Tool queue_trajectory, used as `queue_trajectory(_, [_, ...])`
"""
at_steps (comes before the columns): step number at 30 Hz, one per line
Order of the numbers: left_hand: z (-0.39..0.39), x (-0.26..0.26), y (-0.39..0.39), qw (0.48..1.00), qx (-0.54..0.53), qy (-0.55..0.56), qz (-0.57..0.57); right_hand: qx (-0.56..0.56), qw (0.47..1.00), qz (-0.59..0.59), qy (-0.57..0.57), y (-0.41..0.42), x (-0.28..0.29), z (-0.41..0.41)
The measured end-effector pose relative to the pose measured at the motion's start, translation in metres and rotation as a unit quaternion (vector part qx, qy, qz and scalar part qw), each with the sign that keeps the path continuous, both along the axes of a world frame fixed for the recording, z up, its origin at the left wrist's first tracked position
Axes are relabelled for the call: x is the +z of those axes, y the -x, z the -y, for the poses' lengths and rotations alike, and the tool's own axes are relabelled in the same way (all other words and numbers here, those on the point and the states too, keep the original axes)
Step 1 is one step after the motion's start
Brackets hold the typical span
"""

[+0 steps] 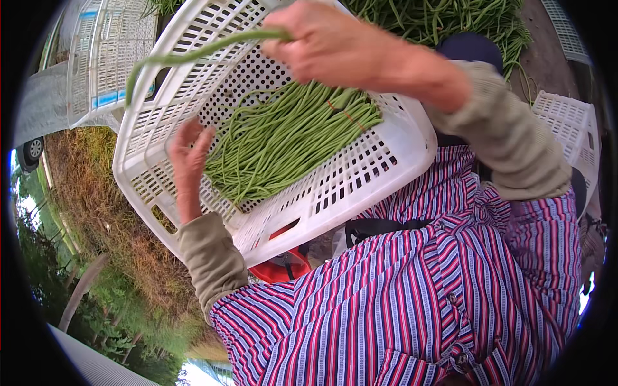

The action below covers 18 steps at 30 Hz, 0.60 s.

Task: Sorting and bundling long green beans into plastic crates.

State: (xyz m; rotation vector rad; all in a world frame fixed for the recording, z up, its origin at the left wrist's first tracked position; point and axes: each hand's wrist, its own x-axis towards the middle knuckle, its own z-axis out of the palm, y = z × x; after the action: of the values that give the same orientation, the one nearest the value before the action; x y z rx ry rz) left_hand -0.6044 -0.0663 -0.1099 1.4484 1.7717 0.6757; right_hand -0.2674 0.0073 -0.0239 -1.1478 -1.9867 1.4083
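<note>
A white plastic crate (410, 130) with slotted walls stands tilted before me. Inside lie bundles of green yardlong beans (275, 140), tied near one end with thin reddish-orange bands (355, 120). Above the crate's far side, my right hand (318, 43) grips a long green bean (207, 48), which stretches left past the crate's rim and droops at its tip. My left hand (188, 159) is inside the crate's left part, beside the loose ends of the bundled beans. Its fingers are apart, and I see nothing between them.
A large heap of loose long beans (444, 19) lies beyond the crate. Other white crates stand at upper left (116, 58) and right (565, 120). Something red (282, 265) sits under the near rim. Dry grass (96, 202) and a car wheel (34, 148) show at left.
</note>
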Motion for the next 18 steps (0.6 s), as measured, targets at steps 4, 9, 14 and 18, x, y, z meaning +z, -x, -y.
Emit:
queue_trajectory(4, [0.074, -0.104, 0.027, 0.907, -0.107, 0.215, -0.347, 0.0, 0.999, 0.006, -0.045, -0.075, 0.062, 0.006])
queue_trajectory(9, [0.118, -0.146, 0.041, 0.864, -0.105, 0.2, -0.45, -0.109, 0.955, 0.148, -0.231, -0.081, 0.013, 0.027])
queue_trajectory(14, [0.099, -0.14, 0.032, 0.885, -0.103, 0.208, -0.403, -0.178, 0.959, 0.082, -0.203, -0.077, -0.044, 0.051])
queue_trajectory(18, [0.115, -0.143, 0.018, 0.887, -0.049, 0.254, -0.383, -0.225, 0.948, 0.068, -0.212, -0.074, -0.057, 0.064])
